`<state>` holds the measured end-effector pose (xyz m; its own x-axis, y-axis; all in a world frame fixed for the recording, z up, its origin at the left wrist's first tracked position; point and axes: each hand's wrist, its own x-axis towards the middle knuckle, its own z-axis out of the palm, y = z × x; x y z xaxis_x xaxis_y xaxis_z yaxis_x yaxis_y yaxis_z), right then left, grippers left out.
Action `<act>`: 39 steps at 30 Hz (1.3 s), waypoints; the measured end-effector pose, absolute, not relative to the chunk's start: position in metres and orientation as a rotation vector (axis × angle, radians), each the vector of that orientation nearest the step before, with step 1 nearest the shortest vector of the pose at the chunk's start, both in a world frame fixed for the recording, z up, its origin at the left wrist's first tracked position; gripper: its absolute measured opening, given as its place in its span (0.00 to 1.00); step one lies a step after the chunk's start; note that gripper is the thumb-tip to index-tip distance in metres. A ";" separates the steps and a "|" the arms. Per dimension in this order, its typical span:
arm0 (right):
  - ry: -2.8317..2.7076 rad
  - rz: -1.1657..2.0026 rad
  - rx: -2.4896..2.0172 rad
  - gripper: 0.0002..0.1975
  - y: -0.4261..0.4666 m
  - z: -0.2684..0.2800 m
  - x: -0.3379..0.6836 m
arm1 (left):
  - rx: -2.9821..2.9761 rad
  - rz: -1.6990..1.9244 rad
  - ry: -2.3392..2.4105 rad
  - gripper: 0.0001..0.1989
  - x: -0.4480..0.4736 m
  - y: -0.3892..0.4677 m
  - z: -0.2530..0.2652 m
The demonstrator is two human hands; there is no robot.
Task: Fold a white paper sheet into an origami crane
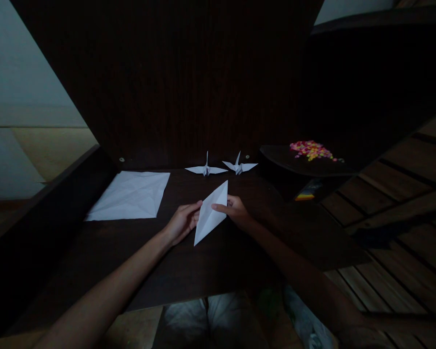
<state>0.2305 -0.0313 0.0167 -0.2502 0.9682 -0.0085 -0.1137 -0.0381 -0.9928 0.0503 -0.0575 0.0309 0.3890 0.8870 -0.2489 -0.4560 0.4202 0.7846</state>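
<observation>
A folded sheet of white paper, shaped like a long diamond, is held up between my two hands over the dark desk. My left hand grips its left edge, with the fingers partly behind the paper. On the right side, my right hand pinches it, the thumb lying across the front and the other fingers behind. Beyond the hands stand two white origami cranes with spread wings, side by side near the back panel.
Creased white paper sheets lie at the left of the desk. A heap of small pink, red and yellow pieces rests on a raised dark shelf at right. A low side wall bounds the left.
</observation>
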 end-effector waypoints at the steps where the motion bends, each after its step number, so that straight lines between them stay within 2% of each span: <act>1: -1.297 1.465 -1.005 0.18 -0.031 0.016 0.231 | 0.697 0.950 0.733 0.08 0.050 -0.058 0.031; 8: -1.322 1.394 -1.078 0.21 -0.032 0.016 0.230 | 0.792 0.944 0.733 0.15 0.051 -0.061 0.028; 23: -1.234 1.336 -1.140 0.17 -0.035 0.014 0.224 | 0.987 0.932 0.855 0.21 0.056 -0.063 0.023; 39: -1.217 1.341 -1.147 0.18 -0.039 0.019 0.219 | 1.076 0.971 1.020 0.20 0.058 -0.067 0.025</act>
<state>0.2186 -0.0392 0.0186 -0.1006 0.9942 -0.0391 -0.0573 -0.0450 -0.9973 0.0576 -0.0666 0.0248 0.2425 0.9561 -0.1644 -0.1173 0.1972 0.9733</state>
